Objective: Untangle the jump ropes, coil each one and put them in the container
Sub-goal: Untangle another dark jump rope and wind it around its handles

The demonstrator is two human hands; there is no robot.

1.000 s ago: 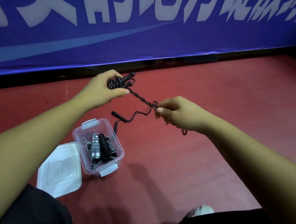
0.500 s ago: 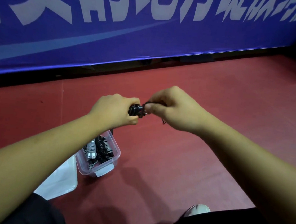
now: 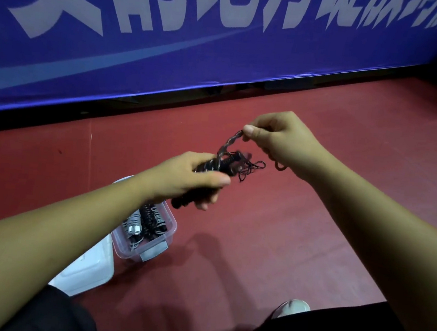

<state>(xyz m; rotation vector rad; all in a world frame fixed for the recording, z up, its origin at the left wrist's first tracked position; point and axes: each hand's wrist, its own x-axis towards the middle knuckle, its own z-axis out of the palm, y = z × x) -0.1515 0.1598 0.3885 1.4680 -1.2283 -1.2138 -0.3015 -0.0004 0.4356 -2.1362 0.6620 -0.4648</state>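
My left hand (image 3: 184,178) grips a black jump rope (image 3: 225,163), its handles and wound cord bunched in the fist above the red floor. One handle end pokes out below the fingers. My right hand (image 3: 281,142) pinches a twisted stretch of the same cord between thumb and forefinger, up and to the right of the bundle. Loose thin loops hang between the two hands. A clear plastic container (image 3: 163,237) stands on the floor under my left forearm, holding a grey coiled rope (image 3: 133,224) and a black coiled rope (image 3: 152,221).
The container's white lid (image 3: 87,270) lies flat on the floor to its left. A blue banner (image 3: 224,40) with white lettering runs along the far edge of the red floor. My dark-clad knees and a light shoe (image 3: 291,307) fill the bottom.
The hands came together over the bundle, then my right hand drew up and to the right with the twisted cord. My left hand dropped lower, over the container.
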